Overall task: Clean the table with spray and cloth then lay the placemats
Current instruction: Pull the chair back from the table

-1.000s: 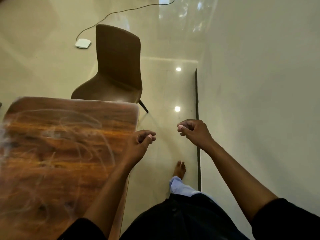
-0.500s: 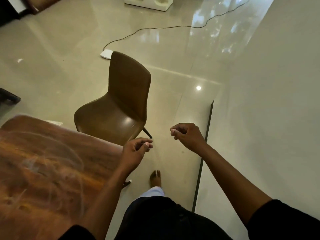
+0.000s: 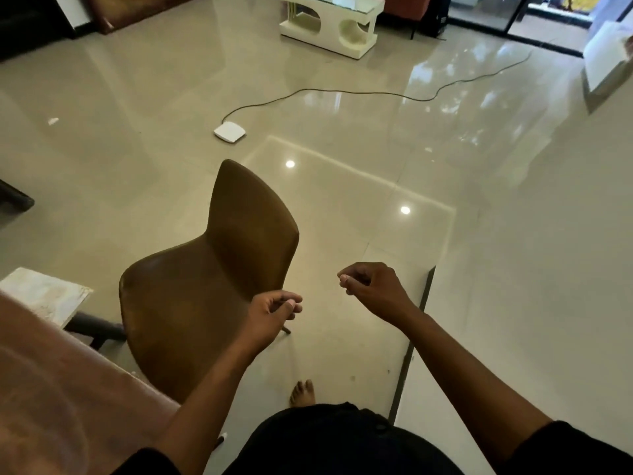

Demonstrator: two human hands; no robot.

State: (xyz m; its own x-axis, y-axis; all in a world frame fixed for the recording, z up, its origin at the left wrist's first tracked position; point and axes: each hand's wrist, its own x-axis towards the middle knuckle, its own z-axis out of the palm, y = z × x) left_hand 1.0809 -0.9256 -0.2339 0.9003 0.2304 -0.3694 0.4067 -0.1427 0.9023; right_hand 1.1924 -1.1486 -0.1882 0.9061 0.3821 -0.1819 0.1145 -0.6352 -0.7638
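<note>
The brown wooden table [image 3: 51, 389] fills the lower left corner, and its top shows faint smeared streaks. My left hand [image 3: 270, 313] hangs in the air past the table's corner, above the chair seat, fingers loosely curled and holding nothing. My right hand [image 3: 370, 289] is raised beside it over the floor, fingers curled in with the thumb against them, also holding nothing. No spray bottle, cloth or placemat is in view.
A brown chair [image 3: 212, 286] stands just beyond the table corner. A pale square stool top [image 3: 41, 296] sits to its left. A white device [image 3: 229, 132] with a cable lies on the tiled floor. A white coffee table [image 3: 329, 25] stands far back. A wall [image 3: 531, 269] runs along the right.
The view has lifted and turned away from the table, so less of the tabletop shows and more of the room and chair. Both hands keep the same curled pose.
</note>
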